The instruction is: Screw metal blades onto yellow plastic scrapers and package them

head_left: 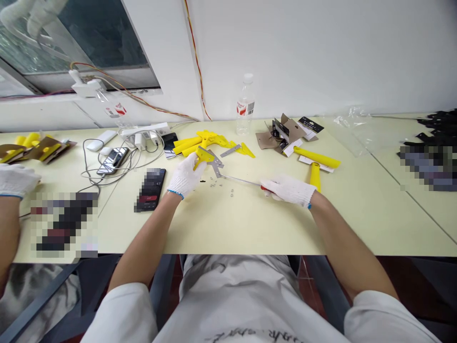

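Note:
My left hand (185, 174), in a white knit glove, is closed around a yellow plastic scraper (204, 155). My right hand (288, 188), gloved the same way, grips a screwdriver (243, 180) by its red handle, the shaft pointing left. The screwdriver's tip is close to some flat metal blades (216, 169) just beyond the left hand; I cannot tell whether they touch. Several small screws (215, 183) lie scattered below the blades. Another blade (231, 151) rests near a pile of yellow scraper parts (205, 140).
Yellow handles (317, 157) lie right of a heap of cardboard packaging (283, 133). A water bottle (245, 107) stands by the wall. Phones (152, 189) and tangled cables (135, 159) are at left, near a co-worker's gloved hand (17, 180). Plastic bags (357, 128) and black parts (437, 128) lie right.

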Tool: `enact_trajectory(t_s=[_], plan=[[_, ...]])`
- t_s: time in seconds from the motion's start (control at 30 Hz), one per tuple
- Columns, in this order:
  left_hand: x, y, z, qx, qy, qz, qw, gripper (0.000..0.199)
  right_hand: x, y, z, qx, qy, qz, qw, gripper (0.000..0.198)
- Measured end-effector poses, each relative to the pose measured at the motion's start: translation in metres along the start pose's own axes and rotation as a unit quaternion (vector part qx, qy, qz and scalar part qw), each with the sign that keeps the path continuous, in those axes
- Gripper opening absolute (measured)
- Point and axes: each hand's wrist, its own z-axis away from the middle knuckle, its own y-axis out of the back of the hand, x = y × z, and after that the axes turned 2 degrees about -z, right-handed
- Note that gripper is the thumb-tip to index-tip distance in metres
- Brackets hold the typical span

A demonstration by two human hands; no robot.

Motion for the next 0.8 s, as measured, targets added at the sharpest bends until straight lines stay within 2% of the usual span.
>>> enact_trajectory(t_s=[0.17, 0.4, 0.67, 0.8], plan=[[-0.0026, -0.0006, -0.0001, -0.004, -0.005, 0.002, 1.0, 0.024, -0.0039, 0.0036, 0.0041, -0.003, 0.009, 0.014, 1.0, 0.066], [-0.0002, 0.0004, 0.0011, 0.0, -0.016, 0.003, 1.0, 0.026, -0.0038, 0.0045, 0.0025, -0.012, 0.009, 0.017, 1.0, 0.057], [0.0012, -0.0009, 0.0003, -0.014, -0.013, 0.006, 1.0, 0.028, -0.0023, 0.0026, 0.0029, 0.014, -0.005, 0.015, 1.0, 0.064], [0.0039, -0.0018, 0.0018, -0.016, -0.01, 0.007, 1.0, 0.026, -0.0021, 0.0044, 0.0034, -0.003, 0.003, 0.016, 1.0, 0.062]])
